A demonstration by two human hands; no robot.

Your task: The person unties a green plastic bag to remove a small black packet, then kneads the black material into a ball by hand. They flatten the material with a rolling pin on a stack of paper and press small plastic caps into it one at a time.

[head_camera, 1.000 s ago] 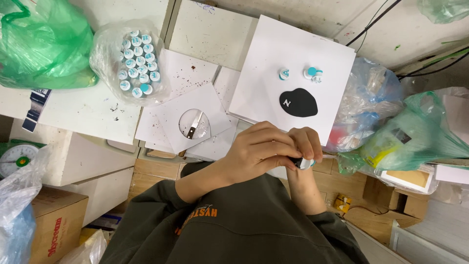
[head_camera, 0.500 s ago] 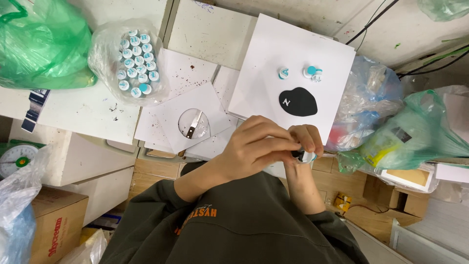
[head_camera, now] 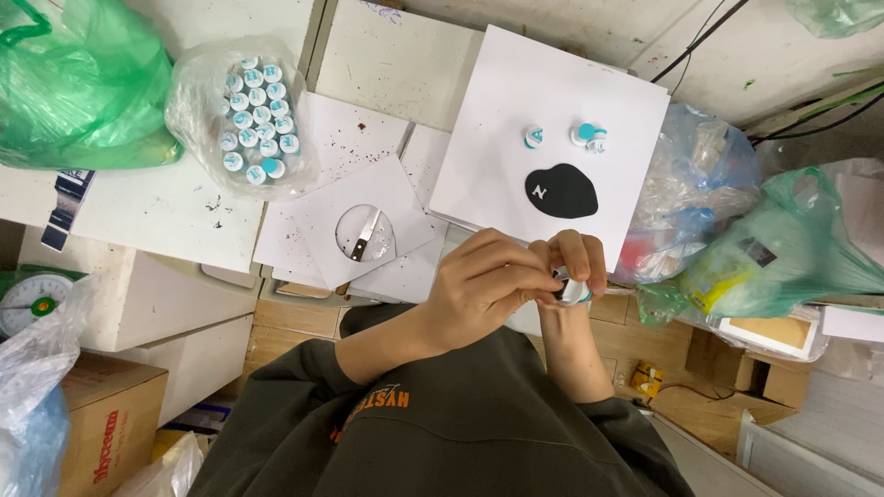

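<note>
Head cam, L to R. Far left: green bag (head_camera: 69,87) on top of the white bench (head_camera: 166,216), a scale dial (head_camera: 28,304) below it, cardboard box (head_camera: 101,433) and a clear/blue bag (head_camera: 32,405) at bottom left. Next, a clear bag of small caps (head_camera: 247,115), white w/ teal tops, packed tight. Just right of it, loose white sheets; one sheet (head_camera: 364,230) has a round cutout w/ a small blade (head_camera: 366,235) lying in it.

Centre: I see both hands meeting just off the bench edge, over the lap. Left hand (head_camera: 483,290) is curled, fingers wrapped toward the right one, thumb and fingertips pinching a small white-and-teal cap (head_camera: 573,290). Right hand (head_camera: 575,267) is also closed around that cap, fingers folded over the top. Cap mostly hidden between the fingers, only a sliver shows, so can't tell which hand has the firmer hold. Dark green sleeves below.

Above the hands: a stack of white cards (head_camera: 552,120) w/ a black blob-shaped piece (head_camera: 562,191) on it, one loose cap (head_camera: 534,137) and a pair of caps (head_camera: 589,138) touching each other above the blob.

Right: clear bag of mixed stuff (head_camera: 700,193), then another green bag (head_camera: 783,248), cables (head_camera: 709,41) on the wall side.
</note>
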